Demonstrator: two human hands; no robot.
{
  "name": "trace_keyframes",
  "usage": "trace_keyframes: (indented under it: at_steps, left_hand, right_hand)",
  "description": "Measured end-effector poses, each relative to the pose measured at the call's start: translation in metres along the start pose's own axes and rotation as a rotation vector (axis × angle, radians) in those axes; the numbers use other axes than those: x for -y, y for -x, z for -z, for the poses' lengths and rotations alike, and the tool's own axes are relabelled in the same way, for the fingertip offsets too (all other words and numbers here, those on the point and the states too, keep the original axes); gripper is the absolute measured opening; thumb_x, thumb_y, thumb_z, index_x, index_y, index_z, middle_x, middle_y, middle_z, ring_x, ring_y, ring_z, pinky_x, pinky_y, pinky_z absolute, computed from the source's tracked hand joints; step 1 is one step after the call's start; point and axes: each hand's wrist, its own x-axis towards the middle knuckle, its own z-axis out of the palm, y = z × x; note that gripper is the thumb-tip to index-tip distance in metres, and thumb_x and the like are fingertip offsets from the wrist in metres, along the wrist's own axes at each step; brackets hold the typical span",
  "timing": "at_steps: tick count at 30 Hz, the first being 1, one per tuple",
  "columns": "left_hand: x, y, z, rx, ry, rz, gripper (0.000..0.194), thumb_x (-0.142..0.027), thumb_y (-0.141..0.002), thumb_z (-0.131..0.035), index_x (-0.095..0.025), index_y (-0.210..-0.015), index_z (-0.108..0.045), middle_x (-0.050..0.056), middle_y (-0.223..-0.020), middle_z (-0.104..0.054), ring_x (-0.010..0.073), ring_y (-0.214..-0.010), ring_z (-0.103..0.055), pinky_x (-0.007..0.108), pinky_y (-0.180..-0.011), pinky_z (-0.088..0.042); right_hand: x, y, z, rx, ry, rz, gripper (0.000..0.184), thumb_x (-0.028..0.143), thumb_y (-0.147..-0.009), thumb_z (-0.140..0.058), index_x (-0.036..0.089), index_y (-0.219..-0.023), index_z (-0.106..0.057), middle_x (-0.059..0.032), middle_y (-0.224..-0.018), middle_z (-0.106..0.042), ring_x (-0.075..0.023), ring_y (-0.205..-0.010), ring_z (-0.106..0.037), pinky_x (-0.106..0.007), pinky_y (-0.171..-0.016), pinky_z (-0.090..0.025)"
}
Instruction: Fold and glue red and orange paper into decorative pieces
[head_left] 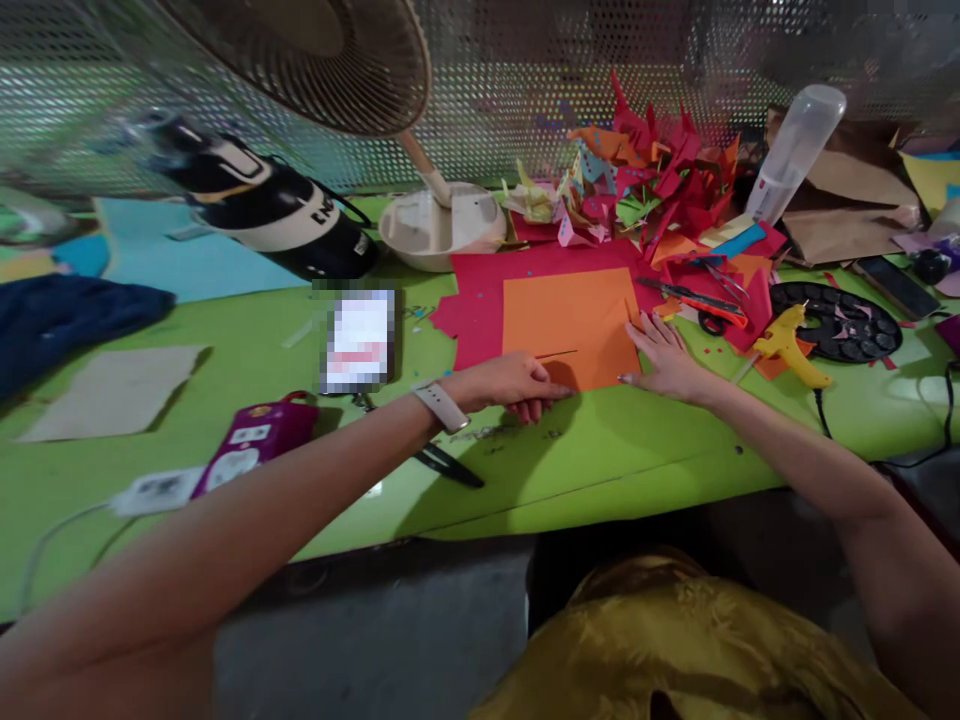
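A sheet of orange paper (pixel 570 310) lies on larger red paper (pixel 480 290) on the green table. My left hand (pixel 517 385), with a pale band at its wrist, is closed at the near edge of the orange sheet, fingers curled and the tips pinched at that edge. A thin dark line (pixel 559 353) shows beside its knuckles; whether the hand holds it I cannot tell. My right hand (pixel 664 355) rests with fingers spread at the sheet's right edge, fingertips touching the paper.
Utility knife (pixel 701 300), yellow glue gun (pixel 787 345), black round tray (pixel 847 320) and folded paper pieces (pixel 660 170) lie to the right. At left are a phone (pixel 361 340), purple power strip (pixel 255 445) and black bottle (pixel 277 205). A fan (pixel 322 60) stands behind.
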Motion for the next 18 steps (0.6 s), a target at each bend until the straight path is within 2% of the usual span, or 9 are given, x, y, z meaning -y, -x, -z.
trace_keyframes:
  at_steps: [6,9,11,14,16,18]
  left_hand:
    - [0.033,0.018,0.021,-0.012,-0.030,0.064,0.054,-0.069,-0.059,-0.076,-0.018,-0.056,-0.059,0.004,-0.054,-0.067,0.0159,-0.049,-0.061,0.027,-0.051,-0.043]
    - [0.041,0.026,0.030,-0.052,-0.082,0.053,0.052,-0.068,-0.065,-0.072,-0.019,-0.055,-0.057,0.006,-0.056,-0.068,0.0170,-0.053,-0.064,0.026,-0.052,-0.043]
    - [0.039,0.028,0.029,-0.217,-0.084,-0.043,0.051,-0.067,-0.071,-0.067,-0.019,-0.059,-0.057,0.006,-0.059,-0.069,0.0176,-0.056,-0.065,0.027,-0.055,-0.046]
    - [0.027,0.027,0.011,-0.555,-0.065,-0.352,0.048,-0.066,-0.083,-0.054,-0.019,-0.082,-0.064,0.008,-0.082,-0.074,0.0201,-0.073,-0.069,0.031,-0.068,-0.051]
    - [0.016,0.021,-0.005,-0.672,-0.199,-0.517,0.049,-0.066,-0.086,-0.052,-0.021,-0.102,-0.065,0.009,-0.104,-0.073,0.0229,-0.090,-0.068,0.034,-0.079,-0.052]
    - [0.008,0.012,-0.016,-0.777,-0.439,-0.572,0.056,-0.068,-0.086,-0.053,-0.019,-0.111,-0.064,0.014,-0.119,-0.067,0.0305,-0.109,-0.062,0.041,-0.091,-0.049]
  right_hand:
    - [-0.004,0.001,-0.001,-0.015,-0.019,0.008,0.092,0.056,-0.083,-0.063,0.017,-0.157,-0.025,-0.0151,-0.167,-0.009,-0.0336,-0.154,0.000,-0.053,-0.124,-0.007]
    - [-0.005,0.001,-0.003,-0.055,-0.039,0.011,0.091,0.054,-0.080,-0.067,0.017,-0.155,-0.031,-0.0158,-0.166,-0.016,-0.0345,-0.154,-0.006,-0.054,-0.123,-0.011]
    - [-0.005,0.001,-0.002,-0.125,-0.071,0.016,0.085,0.054,-0.081,-0.068,0.018,-0.152,-0.039,-0.0169,-0.163,-0.026,-0.0348,-0.153,-0.015,-0.056,-0.122,-0.017]
    - [-0.010,0.000,0.010,-0.319,-0.116,0.036,0.063,0.051,-0.087,-0.062,0.019,-0.141,-0.054,-0.0157,-0.153,-0.046,-0.0307,-0.145,-0.038,-0.052,-0.118,-0.032]
    - [-0.018,-0.001,0.024,-0.437,-0.110,0.034,0.049,0.044,-0.091,-0.058,0.019,-0.134,-0.060,-0.0140,-0.145,-0.054,-0.0274,-0.137,-0.048,-0.047,-0.114,-0.039]
    - [-0.031,-0.002,0.040,-0.506,-0.059,-0.007,0.044,0.037,-0.092,-0.056,0.018,-0.132,-0.061,-0.0142,-0.144,-0.055,-0.0288,-0.136,-0.049,-0.049,-0.114,-0.038]
